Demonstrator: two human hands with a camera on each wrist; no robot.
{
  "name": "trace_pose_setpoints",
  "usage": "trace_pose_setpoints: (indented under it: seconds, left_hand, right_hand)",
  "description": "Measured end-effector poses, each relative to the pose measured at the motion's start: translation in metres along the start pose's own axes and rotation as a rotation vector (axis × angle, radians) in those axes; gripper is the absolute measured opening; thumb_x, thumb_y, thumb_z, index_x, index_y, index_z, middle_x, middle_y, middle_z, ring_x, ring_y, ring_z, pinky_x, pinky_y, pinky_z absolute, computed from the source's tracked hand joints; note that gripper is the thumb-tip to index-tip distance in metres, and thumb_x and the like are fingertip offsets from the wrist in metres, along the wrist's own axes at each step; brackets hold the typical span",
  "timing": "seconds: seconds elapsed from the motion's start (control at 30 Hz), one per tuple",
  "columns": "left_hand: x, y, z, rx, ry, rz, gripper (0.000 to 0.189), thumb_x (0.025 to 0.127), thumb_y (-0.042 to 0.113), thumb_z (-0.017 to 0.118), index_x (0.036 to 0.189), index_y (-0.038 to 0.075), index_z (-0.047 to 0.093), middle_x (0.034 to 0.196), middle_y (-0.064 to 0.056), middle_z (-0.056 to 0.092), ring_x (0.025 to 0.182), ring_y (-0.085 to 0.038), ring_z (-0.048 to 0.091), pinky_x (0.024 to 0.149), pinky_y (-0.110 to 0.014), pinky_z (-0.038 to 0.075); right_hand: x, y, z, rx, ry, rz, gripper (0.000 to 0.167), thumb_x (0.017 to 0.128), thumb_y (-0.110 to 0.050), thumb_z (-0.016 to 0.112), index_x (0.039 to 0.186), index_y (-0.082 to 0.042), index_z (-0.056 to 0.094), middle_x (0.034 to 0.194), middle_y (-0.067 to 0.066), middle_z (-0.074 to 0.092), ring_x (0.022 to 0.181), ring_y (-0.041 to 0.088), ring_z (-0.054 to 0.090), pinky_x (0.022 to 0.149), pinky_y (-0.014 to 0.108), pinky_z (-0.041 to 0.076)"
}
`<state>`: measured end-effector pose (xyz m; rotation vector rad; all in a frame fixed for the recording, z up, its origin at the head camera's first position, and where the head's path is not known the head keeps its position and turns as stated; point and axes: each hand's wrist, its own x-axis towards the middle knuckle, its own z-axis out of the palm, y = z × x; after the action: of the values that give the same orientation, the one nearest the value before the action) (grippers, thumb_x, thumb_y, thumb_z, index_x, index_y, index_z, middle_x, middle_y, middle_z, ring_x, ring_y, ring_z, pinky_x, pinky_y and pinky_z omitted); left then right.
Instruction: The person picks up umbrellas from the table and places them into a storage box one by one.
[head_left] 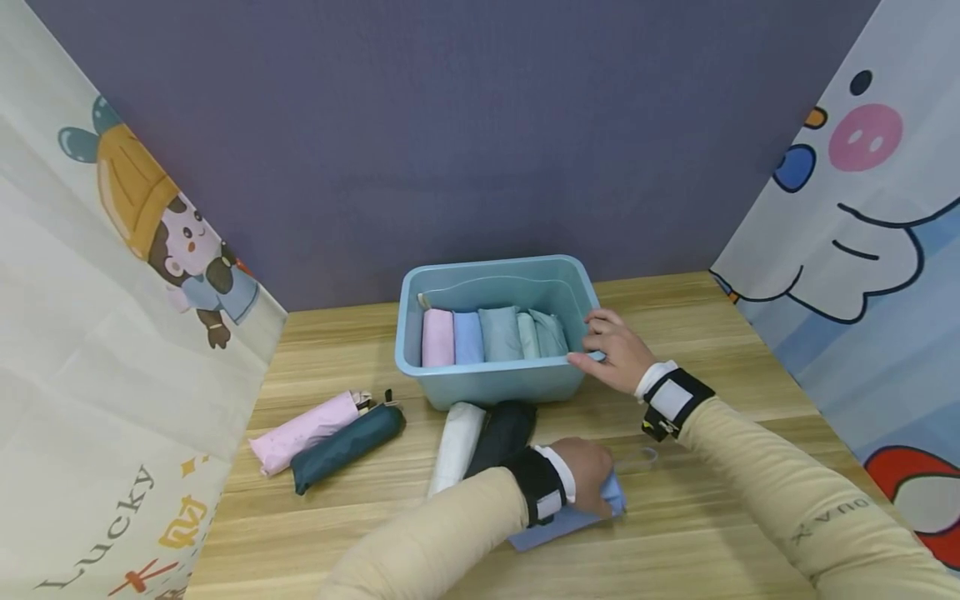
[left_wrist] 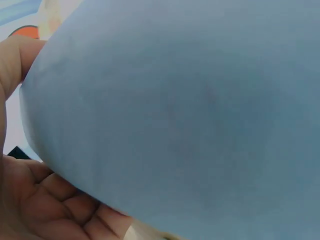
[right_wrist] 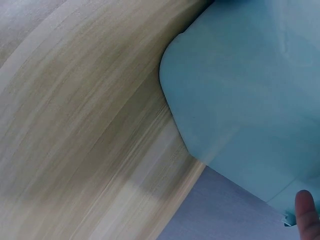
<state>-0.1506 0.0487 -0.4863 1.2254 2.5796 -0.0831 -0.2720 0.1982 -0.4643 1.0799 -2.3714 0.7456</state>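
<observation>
My left hand (head_left: 585, 468) grips a folded light-blue umbrella (head_left: 558, 527) low over the table's front part. In the left wrist view the umbrella's blue fabric (left_wrist: 175, 110) fills most of the picture, with thumb and fingers around its edge. A pale strap loop (head_left: 648, 454) lies to the right of that hand. My right hand (head_left: 617, 350) holds the rim of a light-blue plastic bin (head_left: 495, 383) at its front right corner. Inside the bin several folded umbrellas stand in a row, among them a pink one (head_left: 437, 337), a blue one (head_left: 468, 337) and a grey-green one (head_left: 501, 333).
A white umbrella (head_left: 457, 446) and a black umbrella (head_left: 506, 433) lie before the bin, partly behind my left forearm. To the left lie a pink umbrella (head_left: 311, 429) and a dark green umbrella (head_left: 348, 446). A dark panel (head_left: 450, 150) rises behind the wooden table (head_left: 712, 517).
</observation>
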Motion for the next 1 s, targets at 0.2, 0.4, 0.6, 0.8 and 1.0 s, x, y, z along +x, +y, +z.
trace_pose_setpoints:
  seconds: [0.2,0.4,0.6,0.8,1.0]
  left_hand:
    - [-0.009,-0.006,-0.005,-0.065,0.061,0.009,0.041,0.070,0.053,0.076,0.084,0.021,0.056,0.066,0.013,0.048,0.054,-0.003,0.044,0.045,-0.017,0.036]
    - [-0.024,-0.015,-0.019,-0.197,0.109,0.004,0.037,0.073,0.044,0.075,0.087,0.018,0.053,0.067,0.012,0.048,0.053,-0.002,0.046,0.044,-0.016,0.037]
    - [-0.044,-0.031,-0.033,-0.309,0.199,0.014,0.035,0.076,0.041,0.075,0.090,0.018,0.051,0.067,0.013,0.049,0.053,-0.001,0.047,0.045,-0.015,0.037]
    - [-0.063,-0.044,-0.059,-0.370,0.274,-0.006,0.042,0.078,0.042,0.073,0.100,0.012,0.054,0.070,0.011,0.052,0.055,-0.001,0.050,0.048,-0.015,0.039]
    - [-0.076,-0.057,-0.088,-0.426,0.370,0.010,0.038,0.079,0.039,0.072,0.097,0.012,0.053,0.069,0.009,0.052,0.055,-0.003,0.050,0.047,-0.015,0.039]
  right_hand:
    - [-0.001,-0.001,-0.001,-0.007,-0.014,0.000,0.039,0.090,-0.043,0.062,0.062,-0.017,0.057,0.075,0.003,0.055,0.110,0.033,0.050,0.097,0.045,0.038]
    - [-0.001,-0.001,-0.001,-0.011,-0.007,-0.005,0.044,0.092,-0.049,0.058,0.062,-0.016,0.057,0.076,0.004,0.056,0.110,0.034,0.050,0.096,0.046,0.039]
    - [0.000,-0.001,-0.002,-0.019,-0.009,-0.012,0.044,0.092,-0.049,0.057,0.063,-0.016,0.058,0.077,0.003,0.057,0.110,0.033,0.050,0.096,0.045,0.039]
    - [0.001,-0.002,-0.002,-0.008,0.002,-0.022,0.051,0.094,-0.055,0.051,0.061,-0.016,0.057,0.077,0.005,0.057,0.109,0.036,0.051,0.096,0.048,0.040]
    - [0.000,-0.002,0.000,-0.033,0.033,-0.039,0.056,0.094,-0.057,0.049,0.065,-0.011,0.064,0.083,0.011,0.062,0.106,0.036,0.051,0.092,0.047,0.041]
